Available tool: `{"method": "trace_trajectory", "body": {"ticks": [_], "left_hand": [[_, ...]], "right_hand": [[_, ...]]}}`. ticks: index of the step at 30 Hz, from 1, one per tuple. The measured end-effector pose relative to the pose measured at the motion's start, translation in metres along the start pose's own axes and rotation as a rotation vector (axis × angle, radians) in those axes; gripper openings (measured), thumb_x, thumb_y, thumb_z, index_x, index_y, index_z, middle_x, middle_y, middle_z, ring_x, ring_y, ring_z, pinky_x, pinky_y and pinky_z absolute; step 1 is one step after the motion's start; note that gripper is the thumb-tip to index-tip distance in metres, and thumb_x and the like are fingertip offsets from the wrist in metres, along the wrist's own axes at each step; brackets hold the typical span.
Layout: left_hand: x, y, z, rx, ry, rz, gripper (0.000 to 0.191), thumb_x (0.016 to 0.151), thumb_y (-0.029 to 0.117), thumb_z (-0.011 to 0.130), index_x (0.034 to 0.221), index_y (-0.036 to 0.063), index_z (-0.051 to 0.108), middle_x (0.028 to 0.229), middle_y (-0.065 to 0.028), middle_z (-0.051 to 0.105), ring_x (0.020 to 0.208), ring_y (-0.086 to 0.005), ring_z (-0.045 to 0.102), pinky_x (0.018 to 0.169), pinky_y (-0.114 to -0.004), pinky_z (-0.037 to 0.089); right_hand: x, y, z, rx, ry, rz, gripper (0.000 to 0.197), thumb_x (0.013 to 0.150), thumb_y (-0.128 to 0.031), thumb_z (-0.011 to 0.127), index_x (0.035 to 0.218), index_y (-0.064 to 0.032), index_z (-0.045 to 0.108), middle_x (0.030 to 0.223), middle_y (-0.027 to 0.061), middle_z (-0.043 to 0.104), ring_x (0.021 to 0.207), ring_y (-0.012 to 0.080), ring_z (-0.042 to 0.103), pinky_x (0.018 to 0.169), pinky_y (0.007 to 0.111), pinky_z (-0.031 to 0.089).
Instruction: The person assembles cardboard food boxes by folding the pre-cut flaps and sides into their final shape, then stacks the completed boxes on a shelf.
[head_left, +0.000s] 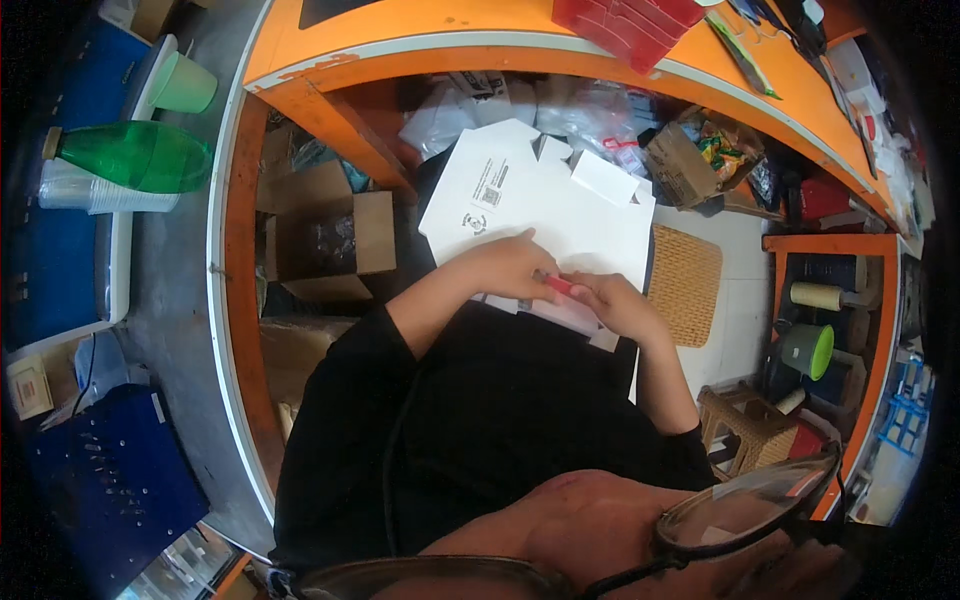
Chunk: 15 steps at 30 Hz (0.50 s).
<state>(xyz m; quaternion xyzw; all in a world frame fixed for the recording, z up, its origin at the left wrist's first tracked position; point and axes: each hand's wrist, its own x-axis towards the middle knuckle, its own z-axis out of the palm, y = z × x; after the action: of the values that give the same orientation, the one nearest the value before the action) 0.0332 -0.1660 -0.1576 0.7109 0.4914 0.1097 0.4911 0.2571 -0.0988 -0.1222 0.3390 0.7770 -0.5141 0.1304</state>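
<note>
A flat white cardboard sheet (555, 206) with cut edges and folded flaps lies across my lap. It bears printed writing, a round mark and a printed code. Over its near edge my left hand (514, 262) and my right hand (619, 300) meet at a small red tool (559, 284), perhaps a cutter. My left fingers close around its left end, where a grey tip shows. The right thumb and fingers pinch its other end. Below the hands, a pale folded flap (570, 315) of the sheet is partly covered.
An orange workbench (465, 30) with a red plastic bin (630, 26) curves ahead. An open cardboard box (375, 232) stands at left, beneath a counter holding a green bottle (135, 156) and a cup (184, 82). A woven mat (684, 285) and a wicker stool (742, 427) are at right.
</note>
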Motion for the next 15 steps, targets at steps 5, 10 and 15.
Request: {"method": "trace_trajectory", "body": {"ticks": [5,10,15], "left_hand": [[0.006,-0.008,0.018,0.016,0.177,0.067,0.029,0.088,0.036,0.064,0.095,0.0093,0.072,0.092,-0.0109,0.070,0.091,-0.0324,0.065,0.118,-0.053,0.020],[0.008,-0.003,0.026,0.037,0.247,0.110,0.024,0.093,0.030,0.059,0.090,0.0095,0.070,0.090,-0.0110,0.068,0.093,-0.0318,0.062,0.116,-0.059,0.017],[0.008,-0.005,0.028,-0.026,0.302,0.127,0.022,0.092,0.026,0.060,0.084,0.0077,0.068,0.080,-0.0130,0.066,0.079,-0.0341,0.062,0.117,-0.056,0.020]], "right_hand": [[-0.003,0.009,0.007,-0.022,0.086,-0.176,0.035,0.083,-0.014,0.071,0.116,-0.0047,0.064,0.095,0.0176,0.069,0.083,0.0299,0.064,0.079,0.036,0.049],[-0.006,0.014,0.021,0.046,0.171,-0.236,0.049,0.070,-0.011,0.082,0.115,-0.0048,0.063,0.096,0.0155,0.069,0.084,0.0252,0.065,0.080,0.033,0.050],[-0.010,0.002,0.021,-0.084,0.185,-0.118,0.058,0.070,-0.017,0.082,0.122,-0.0077,0.058,0.103,0.0206,0.067,0.095,0.0385,0.064,0.084,0.042,0.050]]}}
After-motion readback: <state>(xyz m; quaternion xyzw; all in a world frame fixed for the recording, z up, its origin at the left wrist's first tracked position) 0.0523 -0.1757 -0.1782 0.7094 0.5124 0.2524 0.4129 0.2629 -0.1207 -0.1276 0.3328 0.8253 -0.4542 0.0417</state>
